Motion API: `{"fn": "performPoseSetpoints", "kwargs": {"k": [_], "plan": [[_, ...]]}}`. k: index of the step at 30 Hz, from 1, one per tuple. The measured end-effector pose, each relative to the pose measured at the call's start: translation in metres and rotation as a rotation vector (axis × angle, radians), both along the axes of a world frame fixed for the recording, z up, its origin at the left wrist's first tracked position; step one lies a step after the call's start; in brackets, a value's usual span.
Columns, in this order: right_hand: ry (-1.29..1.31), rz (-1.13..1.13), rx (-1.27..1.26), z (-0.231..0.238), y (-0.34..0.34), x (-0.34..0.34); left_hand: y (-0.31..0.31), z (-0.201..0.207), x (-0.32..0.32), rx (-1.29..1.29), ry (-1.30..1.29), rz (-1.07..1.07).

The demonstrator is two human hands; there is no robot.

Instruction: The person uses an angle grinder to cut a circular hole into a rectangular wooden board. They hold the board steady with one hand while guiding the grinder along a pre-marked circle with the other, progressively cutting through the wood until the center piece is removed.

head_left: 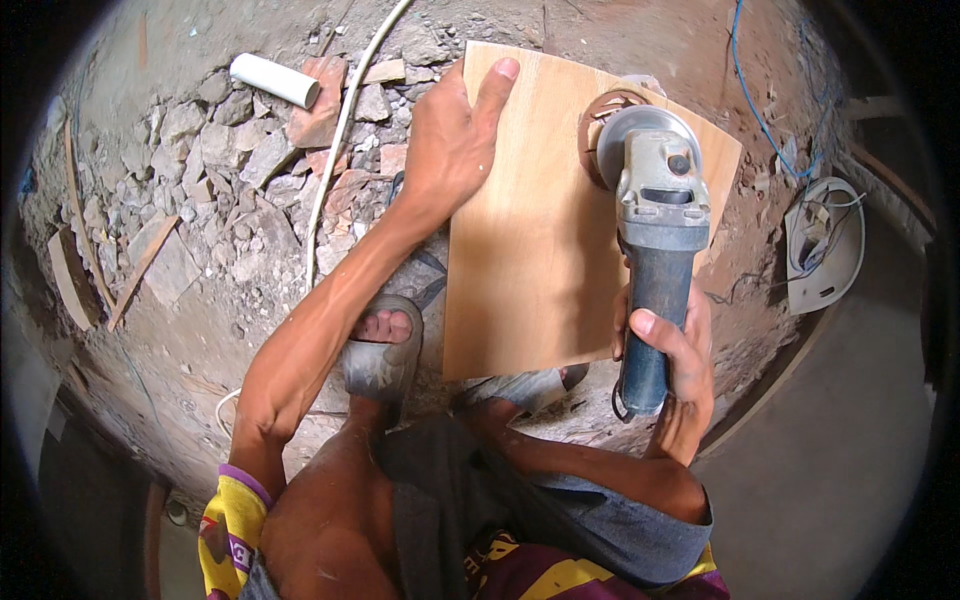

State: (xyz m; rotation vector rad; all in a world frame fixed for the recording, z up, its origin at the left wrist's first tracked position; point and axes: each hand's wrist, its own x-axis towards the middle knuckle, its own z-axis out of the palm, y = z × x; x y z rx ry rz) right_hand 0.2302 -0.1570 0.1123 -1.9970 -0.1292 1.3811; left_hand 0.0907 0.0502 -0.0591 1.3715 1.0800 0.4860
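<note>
A wood-patterned, light tan tile (525, 220) tilts up in front of my feet. My left hand (450, 145) grips its upper left edge, thumb lying on the face and the other fingers hidden behind. In my right hand (690, 350) is a grey and dark blue angle grinder (658, 260), held by its body with the head pointing away from me. Its round metal disc (625, 125) overlaps a rough-edged circular cutout (593, 125) near the tile's upper right. Whether the disc touches the tile, I cannot tell.
Broken stone rubble (240, 145) covers the ground at left, with a white pipe piece (275, 80) on it. A pale cable (345, 125) runs past my left forearm. At right are a blue wire (755, 100) and a white plastic piece (825, 245). My sandalled foot (383, 345) is beside the tile.
</note>
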Motion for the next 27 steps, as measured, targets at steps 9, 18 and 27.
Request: {"fn": "performPoseSetpoints", "kwargs": {"k": [9,18,27], "plan": [[-0.008,0.004,-0.021,-0.005,0.007,-0.003,-0.001,-0.003,-0.001,0.027,0.034,0.017],[0.004,0.01,-0.019,-0.005,0.015,-0.006,-0.001,-0.01,-0.001,0.06,0.025,-0.002],[0.002,0.033,-0.013,-0.005,0.014,-0.005,-0.002,-0.006,0.0,0.055,0.03,0.046]]}}
